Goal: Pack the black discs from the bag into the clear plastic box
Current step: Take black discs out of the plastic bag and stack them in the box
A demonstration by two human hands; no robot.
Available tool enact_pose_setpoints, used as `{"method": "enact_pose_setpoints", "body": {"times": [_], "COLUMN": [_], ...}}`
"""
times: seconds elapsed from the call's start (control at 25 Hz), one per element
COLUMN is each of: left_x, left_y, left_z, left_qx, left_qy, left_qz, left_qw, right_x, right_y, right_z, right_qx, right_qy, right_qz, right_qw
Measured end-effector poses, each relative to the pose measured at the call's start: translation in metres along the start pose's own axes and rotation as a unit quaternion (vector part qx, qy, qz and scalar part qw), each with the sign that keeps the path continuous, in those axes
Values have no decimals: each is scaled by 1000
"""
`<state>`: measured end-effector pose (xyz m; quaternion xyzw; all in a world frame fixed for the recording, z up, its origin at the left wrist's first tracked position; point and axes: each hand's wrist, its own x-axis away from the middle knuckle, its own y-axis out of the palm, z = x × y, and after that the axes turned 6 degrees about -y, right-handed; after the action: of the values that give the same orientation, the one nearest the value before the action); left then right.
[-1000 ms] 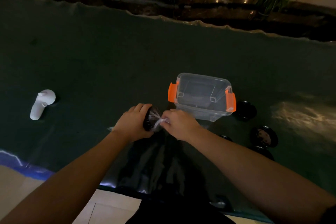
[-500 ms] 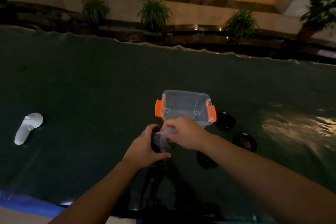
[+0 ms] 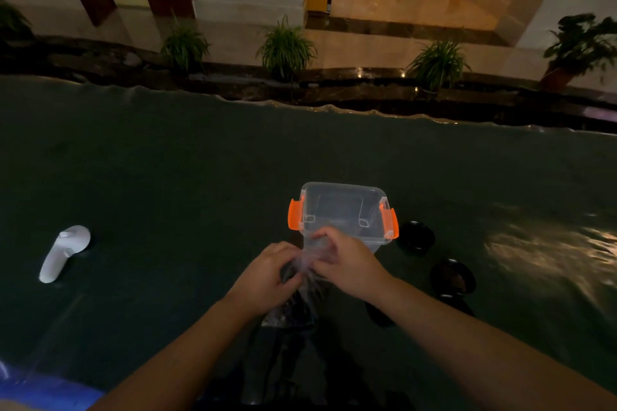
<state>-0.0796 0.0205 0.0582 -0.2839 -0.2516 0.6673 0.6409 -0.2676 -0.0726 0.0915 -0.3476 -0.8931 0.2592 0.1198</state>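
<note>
A clear plastic box [image 3: 344, 210] with orange latches stands open on the dark green table. Just in front of it, both hands grip a clear plastic bag [image 3: 305, 280] holding a stack of black discs. My left hand [image 3: 267, 274] clasps the bag from the left, and my right hand [image 3: 347, 260] pinches its bunched top. Loose black discs lie to the right: one [image 3: 415, 237] beside the box, another [image 3: 453, 277] nearer me, a third [image 3: 379, 314] half hidden under my right forearm.
A white handheld controller [image 3: 65, 252] lies on the table at the left. The table's far edge [image 3: 334, 108] runs across the view, with potted plants and a tiled floor beyond. A light glare marks the cloth at the right.
The view has tilted up, showing more of the room. My right hand has risen with the bag's top toward the box's front wall; my left hand still holds the bag.
</note>
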Motion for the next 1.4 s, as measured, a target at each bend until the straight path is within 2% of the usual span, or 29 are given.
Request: {"method": "enact_pose_setpoints", "body": {"times": [0.12,0.2,0.36,0.88,1.16,1.32,1.4], "left_x": [-4,-6,-9,5,14,16,12], "left_y": [-2,0,2,-40,-57,-66,-65], "left_z": [2,4,4,-14,-20,3,18], "left_qx": [-11,-15,-12,3,-6,37,35], "left_qy": [-23,-43,-53,-50,-60,-40,-11], "left_qz": [25,51,65,-14,9,14,51], "left_qw": [999,998,996,999,998,998,998], "right_x": [4,8,9,8,12,15,15], "right_y": [3,5,10,-21,-42,-44,-44], "right_z": [3,4,6,5,7,4,2], "right_qx": [-64,-90,-30,29,14,14,18], "right_qy": [29,37,8,-18,-4,-20,-28], "right_qz": [34,6,-18,6,36,47,39], "right_qw": [997,995,999,999,999,999,999]}}
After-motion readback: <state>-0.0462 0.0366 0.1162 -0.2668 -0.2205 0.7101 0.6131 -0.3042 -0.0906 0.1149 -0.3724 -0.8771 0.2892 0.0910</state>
